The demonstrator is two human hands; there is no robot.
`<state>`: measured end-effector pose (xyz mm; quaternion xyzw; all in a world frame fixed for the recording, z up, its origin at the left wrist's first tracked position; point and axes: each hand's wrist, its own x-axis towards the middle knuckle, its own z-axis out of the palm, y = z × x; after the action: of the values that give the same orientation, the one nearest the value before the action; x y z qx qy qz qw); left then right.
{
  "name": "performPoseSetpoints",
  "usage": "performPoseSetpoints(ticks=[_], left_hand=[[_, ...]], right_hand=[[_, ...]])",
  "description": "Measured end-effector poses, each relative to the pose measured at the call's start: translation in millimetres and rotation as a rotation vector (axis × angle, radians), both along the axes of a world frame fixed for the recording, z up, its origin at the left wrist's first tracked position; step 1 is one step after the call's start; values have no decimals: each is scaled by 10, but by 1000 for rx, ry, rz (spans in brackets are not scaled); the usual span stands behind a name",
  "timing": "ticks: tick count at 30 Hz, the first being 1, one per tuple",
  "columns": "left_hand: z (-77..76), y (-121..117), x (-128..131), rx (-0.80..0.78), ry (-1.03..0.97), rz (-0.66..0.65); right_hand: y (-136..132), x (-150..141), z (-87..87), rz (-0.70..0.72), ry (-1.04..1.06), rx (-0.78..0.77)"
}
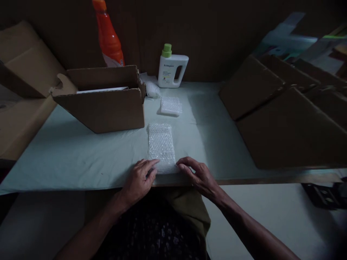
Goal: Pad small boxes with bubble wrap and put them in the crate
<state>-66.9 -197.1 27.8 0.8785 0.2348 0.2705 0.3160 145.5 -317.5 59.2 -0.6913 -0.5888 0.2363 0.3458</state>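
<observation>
A strip of clear bubble wrap (162, 142) lies lengthwise on the pale green table cover, with its near end at the table's front edge. That near end looks folded over or thicker. My left hand (141, 177) is at its near left corner, fingertips on top and thumb tucked at the edge, closed on the wrap. At the near right corner, my right hand (196, 173) pinches the edge between thumb and forefinger. Beyond the strip sits a smaller folded bubble-wrap packet (171, 105). Whether anything is inside the strip cannot be made out.
An open cardboard box (119, 112) with something white inside stands at left, and another open carton (29, 61) is beyond it. At the back are an orange bottle (110, 36), a white green-capped jug (169, 74) and a clear plastic bundle (152, 88). Cardboard bins (287, 133) fill the right.
</observation>
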Motion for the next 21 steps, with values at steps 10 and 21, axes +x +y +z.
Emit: performPoseSetpoints(ticks=[10,21], left_hand=[[-152,117,152,189,86,144],[-1,0,-131,132,-4,-5]], right_hand=[[-24,-188,-265,117,-598,321],[106,-203,-241,137,-329,316]])
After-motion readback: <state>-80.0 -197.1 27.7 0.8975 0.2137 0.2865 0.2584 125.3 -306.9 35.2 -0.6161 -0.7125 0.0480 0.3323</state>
